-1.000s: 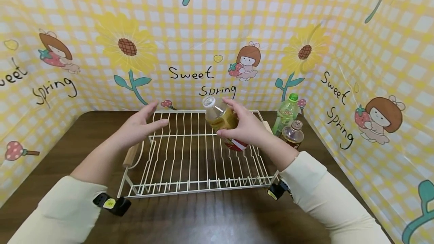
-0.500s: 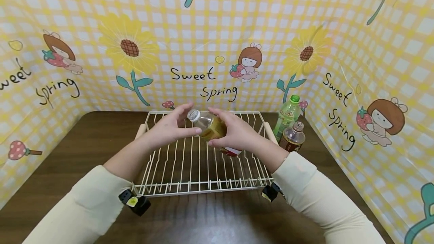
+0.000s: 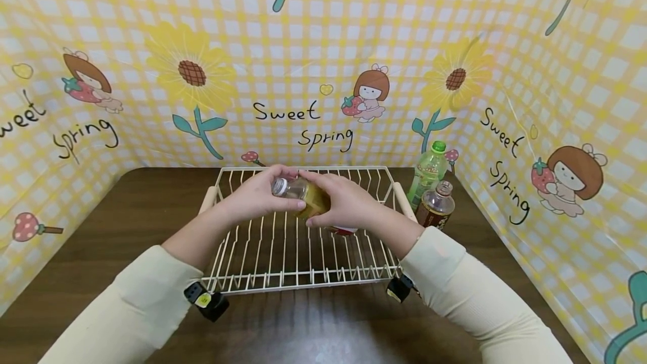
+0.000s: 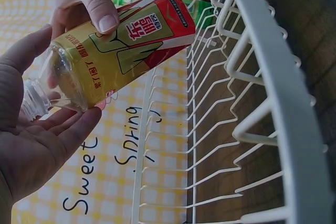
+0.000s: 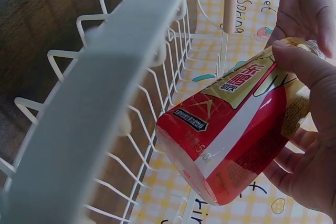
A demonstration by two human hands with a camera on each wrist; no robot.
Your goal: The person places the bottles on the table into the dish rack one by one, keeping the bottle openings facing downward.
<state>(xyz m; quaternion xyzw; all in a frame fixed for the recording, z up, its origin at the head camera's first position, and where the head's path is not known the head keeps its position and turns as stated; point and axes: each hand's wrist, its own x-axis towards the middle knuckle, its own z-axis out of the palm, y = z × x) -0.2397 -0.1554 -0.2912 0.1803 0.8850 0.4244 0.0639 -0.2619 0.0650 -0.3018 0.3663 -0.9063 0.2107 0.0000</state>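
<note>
A plastic drink bottle with a red and yellow label (image 3: 316, 202) is held tilted over the white wire rack (image 3: 283, 281), its clear neck pointing left. My right hand (image 3: 350, 202) grips the bottle round its labelled middle, thumb on the near side. My left hand (image 3: 251, 200) is at the neck end, thumb and fingers on either side of the clear shoulder, as the left wrist view also shows. In the right wrist view the red bottle base (image 5: 210, 156) is lower than the neck. Behind my hands, parts of the bottle are hidden.
A green bottle with a green cap (image 3: 428, 170) and a brown-labelled bottle (image 3: 437, 204) stand right of the rack. Wooden handles (image 3: 404, 201) sit on the rack's sides. A patterned yellow cloth (image 3: 303, 44) encloses the dark wooden table (image 3: 121, 223).
My left hand has come in from the left to the bottle's neck. My right hand has moved the bottle left and lower, tipping it further toward horizontal.
</note>
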